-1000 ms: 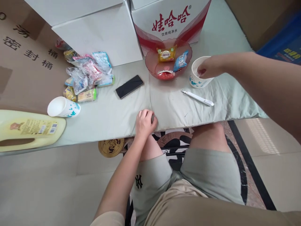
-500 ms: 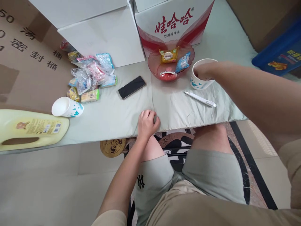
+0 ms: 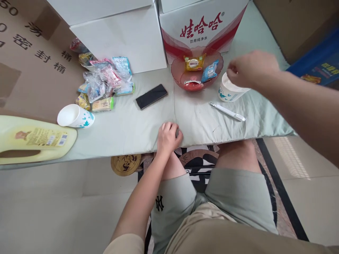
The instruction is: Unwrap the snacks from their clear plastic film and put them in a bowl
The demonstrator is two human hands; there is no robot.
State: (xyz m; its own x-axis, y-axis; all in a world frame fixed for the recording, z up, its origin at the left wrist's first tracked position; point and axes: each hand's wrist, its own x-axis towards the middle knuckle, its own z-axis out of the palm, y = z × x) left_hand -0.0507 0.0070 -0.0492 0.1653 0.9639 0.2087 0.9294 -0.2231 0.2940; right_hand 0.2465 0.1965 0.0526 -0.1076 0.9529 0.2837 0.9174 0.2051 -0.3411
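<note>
My right hand (image 3: 251,68) hovers just above a white paper cup (image 3: 229,92) with blue leaf prints, its fingers curled together. Whatever those fingers may hold is hidden. On the table's front edge rests my left hand (image 3: 168,137), fingers bent closed around a small dark grey thing (image 3: 177,132) that shows only in part by the thumb. A white utility knife (image 3: 228,112) lies in front of the cup. Left of the cup, a pink ribbed bowl (image 3: 178,76) contains a yellow packet (image 3: 194,63), a blue packet (image 3: 210,71) and a red-and-white packet (image 3: 193,84).
A black phone (image 3: 152,96) lies mid-table. Further left are a heap of wrapped snacks (image 3: 106,79), a tipped paper cup (image 3: 82,118) and a pale yellow jug (image 3: 53,137). White boxes (image 3: 119,38) and a red-and-white carton (image 3: 201,31) stand behind; a blue container (image 3: 317,67) is at right.
My right hand has come up out of the paper cup and is now above it, fingers curled. My left hand stays at the table edge. The view has shifted slightly.
</note>
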